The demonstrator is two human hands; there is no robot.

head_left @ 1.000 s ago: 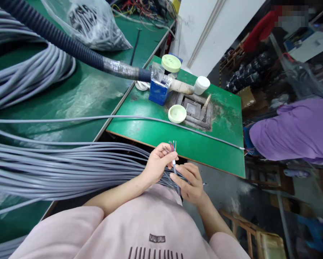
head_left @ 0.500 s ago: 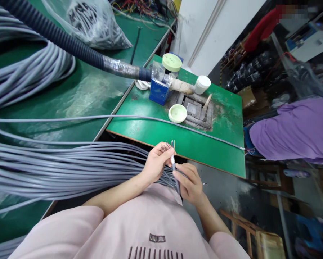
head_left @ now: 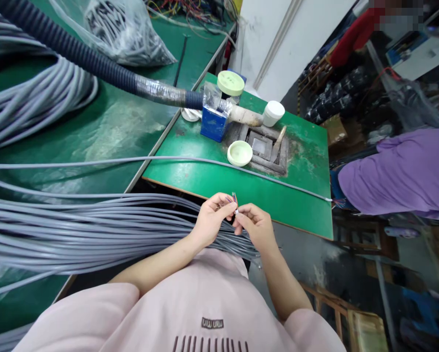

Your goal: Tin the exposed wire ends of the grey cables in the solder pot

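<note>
Between thumb and fingers, my left hand pinches the thin coloured wires at the stripped end of a grey cable, their tips fanning upward. My right hand is closed just below, thumb and fingertips at the white section under the wires. Most of that cable's grey jacket is hidden by the right hand. A thick bundle of grey cables runs from the left and passes under both hands. One single grey cable lies across the green table beyond them, its wire end past the right edge.
A solder pot is set in the green table. Around it stand a pale green lid, a white cup and a blue box with a black hose. Someone in a purple garment is at the right.
My right hand has moved up along the cable, from the grey jacket to the white section beside my left fingers. The left hand has hardly moved.
</note>
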